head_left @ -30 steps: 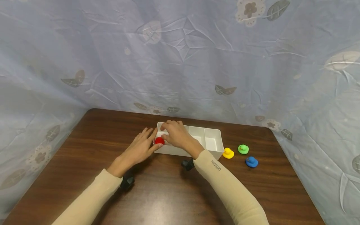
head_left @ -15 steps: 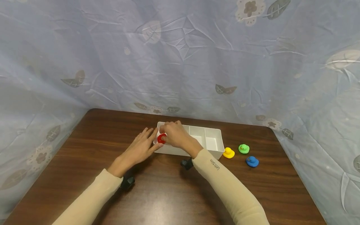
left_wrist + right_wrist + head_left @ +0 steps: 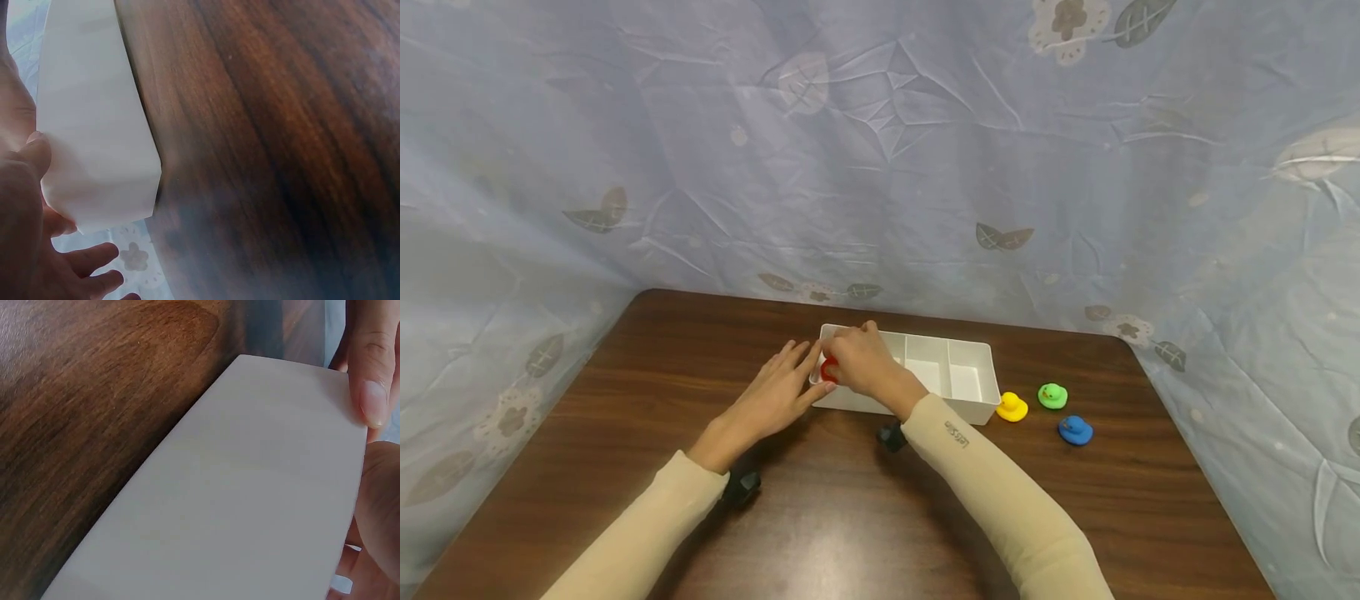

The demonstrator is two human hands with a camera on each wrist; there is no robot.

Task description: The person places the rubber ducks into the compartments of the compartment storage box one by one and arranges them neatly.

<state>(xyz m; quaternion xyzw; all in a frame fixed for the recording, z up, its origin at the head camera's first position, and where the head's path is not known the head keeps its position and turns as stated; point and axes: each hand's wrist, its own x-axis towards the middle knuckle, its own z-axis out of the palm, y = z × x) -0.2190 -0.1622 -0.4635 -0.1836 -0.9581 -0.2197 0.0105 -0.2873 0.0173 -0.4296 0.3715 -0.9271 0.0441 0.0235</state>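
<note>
A long white divided box (image 3: 859, 402) sits on the table in the head view. My left hand (image 3: 775, 393) is at its left front corner, thumb on the front rim and index finger at the left end; the other fingers are straight and spread beyond the corner in the left wrist view. Over the box's left end, my right hand (image 3: 868, 367) pinches a small red object (image 3: 828, 371) inside the leftmost compartment, fingers curled down and covering much of it. Its kind is hidden. In the right wrist view, the box's front wall (image 3: 231, 475) hides most of the right fingers.
Right of the box stand a yellow rubber duck (image 3: 1012, 407), a green one (image 3: 1052, 396) and a blue one (image 3: 1076, 430) on the brown wooden table (image 3: 820, 517). A patterned cloth (image 3: 895, 167) hangs behind the table and along both sides.
My right hand has shifted slightly left, its thumb and fingers closing on the red object, which is now more covered. The left hand stays at the box corner.
</note>
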